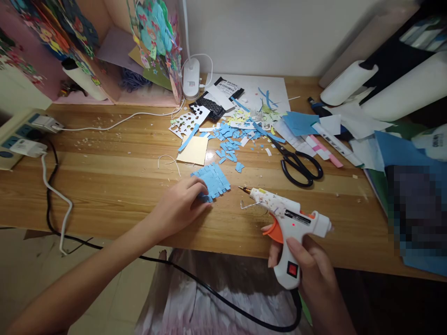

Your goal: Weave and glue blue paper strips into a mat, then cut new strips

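Near the middle of the wooden table lies a blue woven-looking paper piece (217,179). My left hand (181,202) is closed at its left edge, fingers and thumb on the paper. On the right, my right hand (314,265) is wrapped round the handle of a white glue gun (279,204), its metal tip pointing left towards the blue piece but apart from it. A small red light shows on the gun's body. Just behind the blue piece sits a cream square (193,150), with a blue strip across its left corner. Blue paper scraps (228,144) are scattered behind.
Black-handled scissors (302,167) lie right of the scraps, beside markers (337,144). A pink shelf (146,95) stands back left. A power strip (17,139) is at far left. A black cable (209,288) hangs in front of the table edge.
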Tool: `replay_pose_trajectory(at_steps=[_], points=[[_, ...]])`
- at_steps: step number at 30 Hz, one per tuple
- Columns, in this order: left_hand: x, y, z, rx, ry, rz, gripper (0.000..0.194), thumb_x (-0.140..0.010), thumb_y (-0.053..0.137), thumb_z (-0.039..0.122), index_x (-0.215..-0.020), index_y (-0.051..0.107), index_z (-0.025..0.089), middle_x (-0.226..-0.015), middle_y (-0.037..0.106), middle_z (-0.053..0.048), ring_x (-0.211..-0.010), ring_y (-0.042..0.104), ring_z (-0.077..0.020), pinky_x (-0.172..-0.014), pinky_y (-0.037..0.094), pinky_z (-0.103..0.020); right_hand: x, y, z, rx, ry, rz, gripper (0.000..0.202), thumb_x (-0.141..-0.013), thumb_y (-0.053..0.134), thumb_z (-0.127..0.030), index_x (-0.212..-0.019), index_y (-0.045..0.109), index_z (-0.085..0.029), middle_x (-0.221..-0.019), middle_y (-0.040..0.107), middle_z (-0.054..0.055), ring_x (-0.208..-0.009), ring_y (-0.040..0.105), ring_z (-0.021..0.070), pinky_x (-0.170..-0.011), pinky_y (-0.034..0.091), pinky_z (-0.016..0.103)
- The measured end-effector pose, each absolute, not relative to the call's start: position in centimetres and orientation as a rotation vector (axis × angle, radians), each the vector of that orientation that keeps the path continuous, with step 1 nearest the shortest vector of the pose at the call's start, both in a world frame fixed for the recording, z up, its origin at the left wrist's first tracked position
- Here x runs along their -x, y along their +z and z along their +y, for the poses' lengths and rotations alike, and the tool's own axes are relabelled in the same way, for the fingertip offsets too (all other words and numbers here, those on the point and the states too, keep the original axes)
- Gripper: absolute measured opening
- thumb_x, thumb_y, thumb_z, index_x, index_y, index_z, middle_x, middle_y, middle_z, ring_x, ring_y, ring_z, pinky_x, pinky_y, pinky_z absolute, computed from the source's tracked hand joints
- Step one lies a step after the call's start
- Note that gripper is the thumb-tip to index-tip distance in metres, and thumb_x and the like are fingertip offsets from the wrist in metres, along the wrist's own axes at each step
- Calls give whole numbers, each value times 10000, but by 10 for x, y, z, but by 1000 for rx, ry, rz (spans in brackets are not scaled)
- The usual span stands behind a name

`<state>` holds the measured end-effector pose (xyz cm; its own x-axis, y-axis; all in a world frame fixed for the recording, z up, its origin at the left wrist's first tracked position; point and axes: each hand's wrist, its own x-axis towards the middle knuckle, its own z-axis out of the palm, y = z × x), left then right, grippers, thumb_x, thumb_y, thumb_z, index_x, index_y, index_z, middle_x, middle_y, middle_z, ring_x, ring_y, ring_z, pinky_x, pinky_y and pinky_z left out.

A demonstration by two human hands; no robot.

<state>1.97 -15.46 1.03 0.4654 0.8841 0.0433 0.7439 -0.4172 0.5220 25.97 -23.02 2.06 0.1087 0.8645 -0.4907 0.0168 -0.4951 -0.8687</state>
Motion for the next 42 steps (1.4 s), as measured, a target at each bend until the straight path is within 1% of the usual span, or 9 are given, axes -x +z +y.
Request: replay_pose_trajectory(at_steps=[4,11,14,18,21,28,32,35,42], points=[[-14,7,-154,-2179,548,1311,95,-871,510,194,-797,568,175,-944,613,-43,-884,570,-156,-788,450,-306,-259,18,-232,1645,1468,-905,348,-769,524,-523,-710,576,-185,-464,579,11,-399,450,129,-400,346,232],[-13,10,-150,-2176,520,1303,158,-897,470,226,-803,584,170,-931,604,-52,-861,567,-155,-773,444,-298,-260,17,-233,1627,1484,-907,373,-772,525,-537,-630,524,-191,-460,581,12,-390,447,115,-401,345,222],[-19,12,-147,-2238,434,1397,238,-916,433,293,-792,589,163,-910,603,-56,-829,562,-164,-735,437,-299,-260,17,-231,1633,1473,-919,356,-778,510,-527,-710,574,-184,-455,576,10,-380,443,128,-390,340,238],[-36,11,-139,-2369,369,1499,203,-836,564,368,-840,580,165,-921,609,-56,-806,566,-186,-657,425,-288,-260,17,-231,1590,1468,-904,377,-784,501,-513,-875,616,-165,-456,576,0,-381,446,129,-391,341,239],[-47,11,-134,-2438,293,1501,201,-797,610,357,-841,578,163,-936,609,-62,-817,573,-205,-636,424,-290,-260,18,-232,1603,1451,-899,353,-780,503,-515,-832,620,-186,-449,574,1,-382,455,135,-379,337,243],[-46,13,-129,-2298,284,1517,119,-873,491,236,-824,581,175,-903,612,-42,-814,581,-176,-643,418,-268,-264,16,-233,1621,1466,-888,353,-778,496,-535,-827,615,-205,-467,581,2,-384,461,149,-388,346,262],[-51,14,-126,-2336,225,1580,212,-897,451,336,-824,557,167,-839,615,-46,-728,567,-170,-591,376,-268,-264,16,-232,1632,1476,-844,364,-763,511,-546,-810,611,-199,-458,573,-3,-373,434,135,-379,323,251],[-60,16,-126,-2455,175,1595,297,-825,538,457,-834,539,161,-844,608,-58,-733,558,-190,-563,344,-274,-265,17,-232,1628,1473,-834,354,-759,514,-546,-803,614,-209,-460,572,-3,-383,433,136,-377,317,250],[-63,14,-122,-2338,190,1616,187,-867,495,351,-826,539,175,-820,599,-39,-707,543,-160,-535,311,-255,-267,15,-232,1615,1459,-793,373,-745,536,-551,-842,612,-200,-463,576,-8,-386,403,117,-382,296,234]])
